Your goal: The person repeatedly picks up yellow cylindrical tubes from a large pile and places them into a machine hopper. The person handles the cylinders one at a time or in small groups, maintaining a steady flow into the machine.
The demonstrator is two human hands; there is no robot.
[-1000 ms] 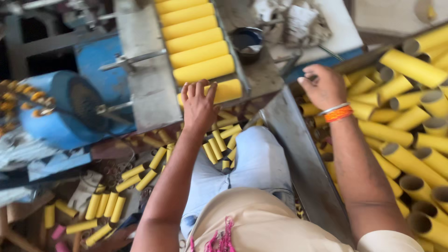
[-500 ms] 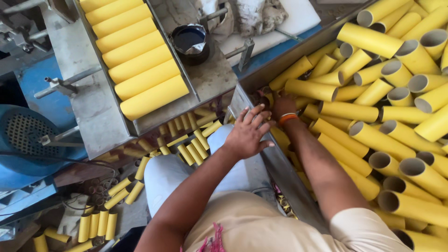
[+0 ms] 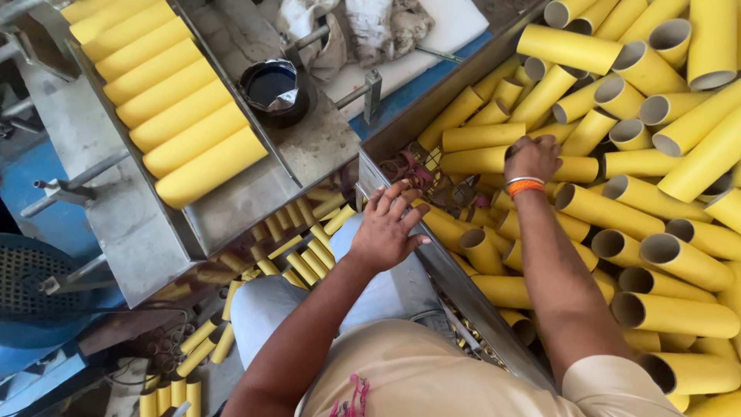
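Observation:
A metal bin [image 3: 386, 143] on my right holds a heap of several yellow cardboard tubes [image 3: 671, 255]. My right hand [image 3: 532, 158], with an orange band at the wrist, is down among them. Its fingers are curled on the end of one yellow tube [image 3: 475, 160] that lies crosswise. My left hand [image 3: 386, 228] hovers open with fingers spread just above the bin's near left edge and over my knee. It holds nothing.
A slanted metal tray [image 3: 147, 239] at the left carries a row of long yellow tubes [image 3: 185, 131]. A dark bowl of liquid [image 3: 272, 89] sits beside it, with rags [image 3: 363, 23] behind. Short yellow cut pieces [image 3: 301, 259] lie below. A blue machine [image 3: 31, 286] stands at the far left.
My left hand has come off the tray's tubes and swung right to the bin's edge. My right hand has reached further into the heap and closed on a tube. The view has shifted right.

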